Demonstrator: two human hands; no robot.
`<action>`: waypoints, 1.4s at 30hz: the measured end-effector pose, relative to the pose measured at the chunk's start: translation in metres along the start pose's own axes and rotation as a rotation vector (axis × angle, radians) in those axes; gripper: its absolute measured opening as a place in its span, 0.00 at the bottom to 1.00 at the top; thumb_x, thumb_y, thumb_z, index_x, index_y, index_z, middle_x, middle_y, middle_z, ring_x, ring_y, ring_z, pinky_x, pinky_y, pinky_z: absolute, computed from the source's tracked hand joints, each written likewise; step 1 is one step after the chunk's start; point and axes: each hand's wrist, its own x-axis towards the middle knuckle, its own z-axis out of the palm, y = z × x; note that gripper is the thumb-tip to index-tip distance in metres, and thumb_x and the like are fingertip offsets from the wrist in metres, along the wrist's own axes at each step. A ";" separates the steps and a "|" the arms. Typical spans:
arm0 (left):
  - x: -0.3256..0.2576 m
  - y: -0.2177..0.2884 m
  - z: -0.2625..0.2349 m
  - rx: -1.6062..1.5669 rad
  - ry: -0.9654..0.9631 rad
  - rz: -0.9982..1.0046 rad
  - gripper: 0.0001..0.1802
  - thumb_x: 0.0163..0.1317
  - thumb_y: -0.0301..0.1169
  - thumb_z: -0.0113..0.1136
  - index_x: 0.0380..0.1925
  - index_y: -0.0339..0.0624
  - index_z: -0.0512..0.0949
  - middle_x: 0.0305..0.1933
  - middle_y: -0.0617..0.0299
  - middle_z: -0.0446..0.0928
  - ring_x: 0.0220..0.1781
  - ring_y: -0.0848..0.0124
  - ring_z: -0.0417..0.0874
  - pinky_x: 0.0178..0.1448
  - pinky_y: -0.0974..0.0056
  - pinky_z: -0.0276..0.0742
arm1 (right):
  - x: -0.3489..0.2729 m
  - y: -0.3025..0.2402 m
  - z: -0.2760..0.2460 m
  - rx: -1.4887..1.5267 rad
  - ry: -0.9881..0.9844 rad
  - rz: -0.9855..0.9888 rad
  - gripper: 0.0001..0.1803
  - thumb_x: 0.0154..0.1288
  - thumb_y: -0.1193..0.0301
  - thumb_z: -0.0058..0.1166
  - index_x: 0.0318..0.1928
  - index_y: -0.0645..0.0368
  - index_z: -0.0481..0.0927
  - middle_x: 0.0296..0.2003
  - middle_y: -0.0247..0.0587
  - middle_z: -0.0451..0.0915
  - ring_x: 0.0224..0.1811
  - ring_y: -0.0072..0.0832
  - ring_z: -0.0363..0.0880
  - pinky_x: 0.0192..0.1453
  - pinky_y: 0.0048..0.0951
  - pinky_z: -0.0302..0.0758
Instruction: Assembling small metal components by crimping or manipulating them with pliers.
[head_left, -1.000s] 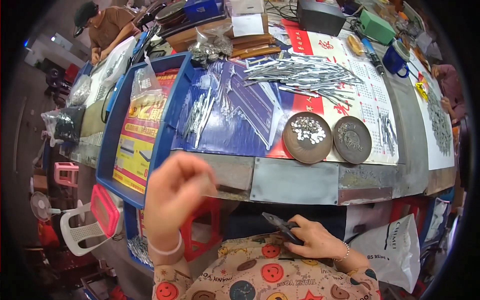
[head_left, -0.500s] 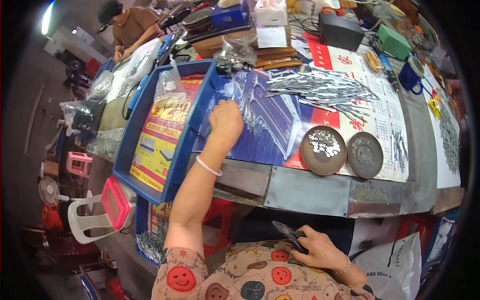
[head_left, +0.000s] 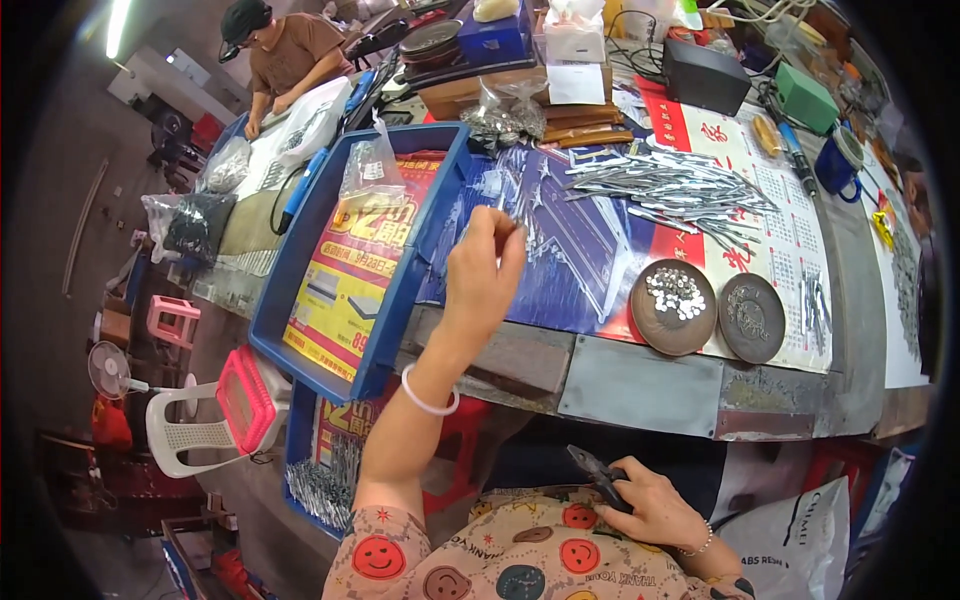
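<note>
Holding pliers (head_left: 597, 477) low — right hand (head_left: 655, 507) clamped on them, left hand (head_left: 482, 275) raised, half-curled — its grip unclear.

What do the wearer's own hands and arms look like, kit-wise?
Left hand: no glove; smooth, pale, plain round bangle at the wrist. Right hand: no glove; thin, light bracelet that looks beaded. Left sleeve: short, tan, printed with round smiley faces in red and brown. Forearms bare, no cables seen on them.
</note>
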 end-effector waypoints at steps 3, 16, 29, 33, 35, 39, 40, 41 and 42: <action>-0.032 0.012 -0.009 -0.347 -0.012 -0.099 0.07 0.65 0.24 0.59 0.38 0.34 0.72 0.29 0.60 0.78 0.30 0.73 0.80 0.35 0.68 0.74 | 0.003 -0.003 0.002 0.021 0.065 -0.031 0.16 0.61 0.63 0.62 0.34 0.66 0.81 0.49 0.53 0.74 0.42 0.46 0.79 0.45 0.40 0.77; -0.102 0.013 0.000 -0.889 -0.044 -0.088 0.07 0.69 0.27 0.58 0.40 0.35 0.71 0.38 0.58 0.71 0.33 0.73 0.76 0.40 0.70 0.75 | 0.025 -0.023 -0.013 0.080 0.283 -0.120 0.11 0.53 0.71 0.67 0.35 0.65 0.83 0.46 0.51 0.76 0.36 0.40 0.82 0.40 0.31 0.79; -0.116 -0.004 0.010 -0.977 -0.090 -0.010 0.06 0.71 0.26 0.54 0.42 0.35 0.70 0.44 0.54 0.70 0.36 0.74 0.79 0.44 0.71 0.77 | 0.044 -0.047 -0.045 -0.197 0.353 -0.231 0.13 0.52 0.71 0.67 0.26 0.65 0.76 0.45 0.54 0.75 0.29 0.40 0.78 0.32 0.34 0.77; -0.117 -0.005 0.010 -0.986 -0.095 -0.005 0.07 0.71 0.27 0.54 0.42 0.35 0.70 0.44 0.54 0.70 0.36 0.74 0.79 0.43 0.71 0.77 | 0.060 -0.056 -0.054 -0.343 0.364 -0.253 0.14 0.52 0.70 0.68 0.27 0.66 0.76 0.44 0.53 0.75 0.30 0.40 0.77 0.32 0.34 0.77; -0.115 -0.003 0.009 -0.974 -0.096 -0.006 0.07 0.71 0.27 0.54 0.41 0.35 0.70 0.44 0.54 0.71 0.35 0.75 0.79 0.43 0.72 0.78 | 0.065 -0.063 -0.059 -0.453 0.352 -0.267 0.15 0.50 0.70 0.69 0.27 0.65 0.75 0.43 0.51 0.75 0.29 0.41 0.77 0.30 0.36 0.77; -0.115 -0.007 0.008 -0.906 -0.105 0.028 0.07 0.71 0.28 0.53 0.42 0.34 0.70 0.43 0.54 0.71 0.35 0.75 0.79 0.42 0.71 0.78 | 0.065 -0.093 -0.075 -0.526 0.488 -0.482 0.15 0.40 0.74 0.70 0.29 0.63 0.78 0.40 0.46 0.75 0.30 0.36 0.76 0.26 0.34 0.73; -0.116 -0.006 0.008 -0.952 -0.106 0.008 0.07 0.71 0.28 0.54 0.41 0.35 0.70 0.43 0.53 0.72 0.35 0.75 0.79 0.42 0.72 0.77 | 0.062 -0.101 -0.077 -0.560 0.497 -0.509 0.15 0.40 0.73 0.69 0.29 0.63 0.78 0.40 0.46 0.74 0.30 0.35 0.75 0.26 0.35 0.72; -0.116 -0.006 0.009 -0.997 -0.107 -0.012 0.07 0.71 0.28 0.54 0.41 0.35 0.70 0.43 0.53 0.73 0.35 0.75 0.78 0.41 0.72 0.76 | 0.062 -0.107 -0.078 -0.594 0.507 -0.536 0.15 0.39 0.73 0.69 0.30 0.63 0.78 0.40 0.45 0.74 0.29 0.34 0.73 0.26 0.35 0.71; -0.116 -0.008 0.007 -0.902 -0.104 0.029 0.07 0.71 0.28 0.54 0.41 0.35 0.70 0.42 0.53 0.74 0.34 0.75 0.77 0.40 0.73 0.75 | 0.067 -0.104 -0.074 -0.674 0.426 -0.453 0.14 0.42 0.71 0.67 0.29 0.63 0.78 0.40 0.45 0.73 0.28 0.35 0.72 0.26 0.36 0.71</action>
